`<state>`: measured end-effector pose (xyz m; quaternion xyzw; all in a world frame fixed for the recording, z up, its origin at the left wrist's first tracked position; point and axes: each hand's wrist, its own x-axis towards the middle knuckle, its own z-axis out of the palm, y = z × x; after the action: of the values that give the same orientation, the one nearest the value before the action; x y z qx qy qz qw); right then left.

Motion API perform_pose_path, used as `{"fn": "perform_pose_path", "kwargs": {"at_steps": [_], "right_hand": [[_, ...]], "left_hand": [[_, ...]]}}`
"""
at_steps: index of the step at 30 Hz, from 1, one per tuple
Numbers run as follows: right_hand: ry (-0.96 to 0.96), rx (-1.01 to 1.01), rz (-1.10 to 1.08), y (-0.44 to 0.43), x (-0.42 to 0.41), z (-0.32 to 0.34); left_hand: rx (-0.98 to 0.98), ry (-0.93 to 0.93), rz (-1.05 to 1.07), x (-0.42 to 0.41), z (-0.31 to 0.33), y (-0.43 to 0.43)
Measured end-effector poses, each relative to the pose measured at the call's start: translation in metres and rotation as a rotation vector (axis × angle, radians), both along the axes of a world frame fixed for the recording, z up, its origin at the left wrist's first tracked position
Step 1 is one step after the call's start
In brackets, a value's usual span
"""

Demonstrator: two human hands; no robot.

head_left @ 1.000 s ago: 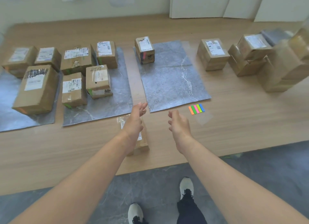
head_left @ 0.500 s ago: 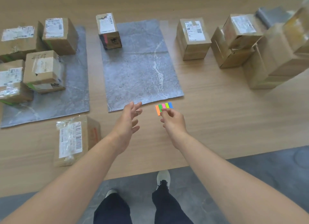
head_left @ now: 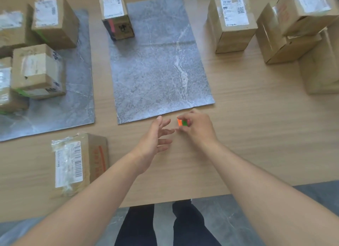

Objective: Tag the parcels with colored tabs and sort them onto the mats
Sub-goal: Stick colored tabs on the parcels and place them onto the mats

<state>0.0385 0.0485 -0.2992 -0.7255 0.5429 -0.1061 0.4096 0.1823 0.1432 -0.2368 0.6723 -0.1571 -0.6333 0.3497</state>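
My right hand pinches the pad of colored tabs just below the middle grey mat; only its orange and green strips show. Beside it, my left hand hovers with fingers spread and holds nothing. A cardboard parcel with a barcode label lies on the wooden table at the lower left. One parcel with a pink tab stands at the middle mat's far left corner. Several parcels, some with green tabs, sit on the left mat.
A labelled parcel stands on the table right of the middle mat. A stack of more parcels crowds the far right. The table's front edge runs just above my legs and the grey floor.
The view has swung right and down. My right hand reached the tabs and now pinches them, covering most colors. My left hand left the near parcel and moved beside the right hand.
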Motion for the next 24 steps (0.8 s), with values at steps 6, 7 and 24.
{"fn": "perform_pose_path", "kwargs": {"at_steps": [6,7,24], "right_hand": [[-0.007,0.048,-0.040,-0.011,0.003,-0.005],[-0.010,0.053,-0.041,-0.013,0.003,-0.005],[-0.005,-0.185,0.269,-0.024,-0.010,-0.010]], "left_hand": [[0.047,-0.010,-0.003,0.011,-0.009,-0.010],[0.051,-0.010,0.000,0.013,-0.010,-0.011],[-0.354,-0.989,-0.930,0.016,-0.033,-0.023]]}}
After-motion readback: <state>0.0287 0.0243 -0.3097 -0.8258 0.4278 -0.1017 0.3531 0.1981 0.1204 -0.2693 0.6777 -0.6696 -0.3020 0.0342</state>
